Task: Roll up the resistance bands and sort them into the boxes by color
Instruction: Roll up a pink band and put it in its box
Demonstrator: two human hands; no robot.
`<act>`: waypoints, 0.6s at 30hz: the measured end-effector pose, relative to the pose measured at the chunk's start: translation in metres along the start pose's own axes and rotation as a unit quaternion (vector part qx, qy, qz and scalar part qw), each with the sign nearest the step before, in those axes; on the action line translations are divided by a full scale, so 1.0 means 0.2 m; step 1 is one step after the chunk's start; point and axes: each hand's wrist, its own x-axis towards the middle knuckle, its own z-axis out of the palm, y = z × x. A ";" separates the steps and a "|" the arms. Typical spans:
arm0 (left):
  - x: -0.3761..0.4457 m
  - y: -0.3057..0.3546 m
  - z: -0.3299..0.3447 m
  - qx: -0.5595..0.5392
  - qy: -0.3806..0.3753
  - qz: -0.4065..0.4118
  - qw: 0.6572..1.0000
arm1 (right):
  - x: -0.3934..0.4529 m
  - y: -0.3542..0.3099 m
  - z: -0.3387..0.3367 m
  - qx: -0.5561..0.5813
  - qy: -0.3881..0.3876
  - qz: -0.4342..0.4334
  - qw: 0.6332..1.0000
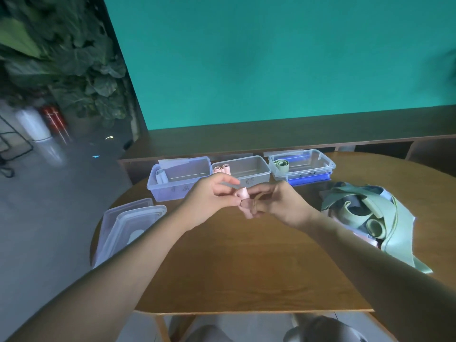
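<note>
Both hands are meeting above the middle of the table (246, 267). The left hand (209, 198) is pinching a pink roll (241, 193) between thumb and fingertips, its grip closed on it. The right hand (274, 201) is curling its fingers around a thin tan rubber band (255, 202) just beside the roll. Three clear boxes are sitting along the far edge: the left box (180, 178) holding a pale roll, the middle box (240, 169) pink rolls, the right box (302, 165) green ones. A heap of loose bands (365, 213) is lying at the right, lids (128, 223) at the left.
</note>
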 end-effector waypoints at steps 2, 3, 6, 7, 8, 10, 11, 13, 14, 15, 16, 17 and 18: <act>-0.01 0.01 -0.01 -0.050 0.011 0.006 0.999 | 0.03 -0.02 0.00 0.034 0.001 0.013 0.999; -0.01 0.02 -0.01 -0.072 0.017 0.007 0.997 | 0.04 -0.03 0.00 0.041 0.004 0.021 0.999; 0.00 0.02 -0.03 -0.087 0.034 0.012 0.996 | 0.07 -0.06 -0.01 0.037 0.012 0.039 0.998; 0.00 0.02 -0.03 -0.077 0.038 0.017 0.996 | 0.07 -0.07 -0.02 0.035 0.011 0.041 0.998; 0.01 0.03 -0.03 -0.063 0.041 0.023 0.997 | 0.08 -0.07 -0.03 0.032 0.010 0.042 0.999; 0.03 0.03 -0.04 -0.032 0.048 0.033 0.998 | 0.10 -0.09 -0.04 0.026 0.008 0.045 0.999; 0.04 0.03 -0.04 -0.020 0.051 0.034 0.998 | 0.11 -0.09 -0.05 0.020 0.008 0.049 0.999; 0.07 0.03 -0.03 -0.007 0.053 0.031 0.998 | 0.14 -0.10 -0.07 -0.010 0.004 0.050 0.999; 0.09 0.03 -0.03 -0.004 0.051 0.031 0.998 | 0.15 -0.09 -0.09 -0.027 -0.003 0.049 0.998; 0.11 0.02 -0.03 0.001 0.050 0.029 0.998 | 0.17 -0.09 -0.10 -0.038 -0.013 0.052 0.998; 0.13 0.02 -0.03 0.006 0.049 0.029 0.998 | 0.19 -0.08 -0.12 -0.044 -0.022 0.056 0.997; 0.15 0.01 -0.04 0.008 0.048 0.027 0.998 | 0.21 -0.07 -0.13 -0.051 -0.031 0.060 0.996; 0.17 -0.01 -0.03 0.004 0.044 0.025 0.999 | 0.24 -0.06 -0.15 -0.058 -0.038 0.063 0.996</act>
